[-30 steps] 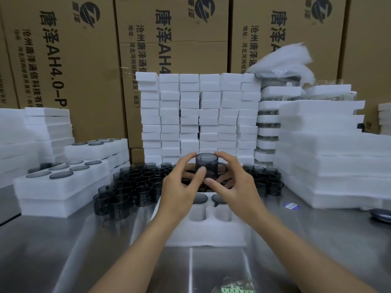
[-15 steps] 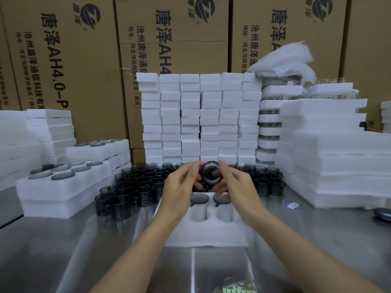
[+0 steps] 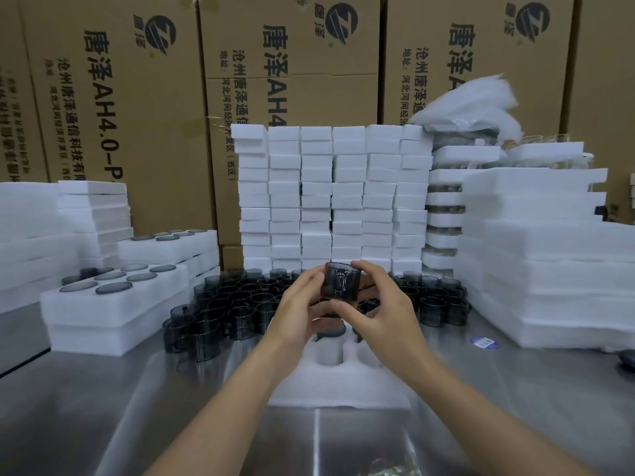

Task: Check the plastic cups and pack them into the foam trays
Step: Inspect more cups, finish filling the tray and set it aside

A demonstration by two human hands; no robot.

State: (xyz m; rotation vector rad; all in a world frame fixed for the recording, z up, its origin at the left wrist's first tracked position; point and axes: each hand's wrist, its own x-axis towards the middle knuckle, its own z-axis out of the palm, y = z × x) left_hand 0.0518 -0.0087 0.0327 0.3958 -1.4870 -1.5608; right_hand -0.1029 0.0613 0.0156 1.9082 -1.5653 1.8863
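While a foam tray (image 3: 343,386) lies on the steel worktop (image 3: 103,407) with empty pockets facing up, a person's left hand (image 3: 297,309) and right hand (image 3: 383,316) hold one smoky plastic cup (image 3: 342,281) just above the tray's far end, roughly upright. Curled fingers (image 3: 364,269) of both hands pinch its sides, neither hand nearer. The pockets lie below the cup, slightly nearer the camera. Beyond, loose cups (image 3: 240,304) crowd before stacked foam blocks (image 3: 330,201).

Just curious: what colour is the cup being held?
Smoky dark grey, see-through cup, in the head view.
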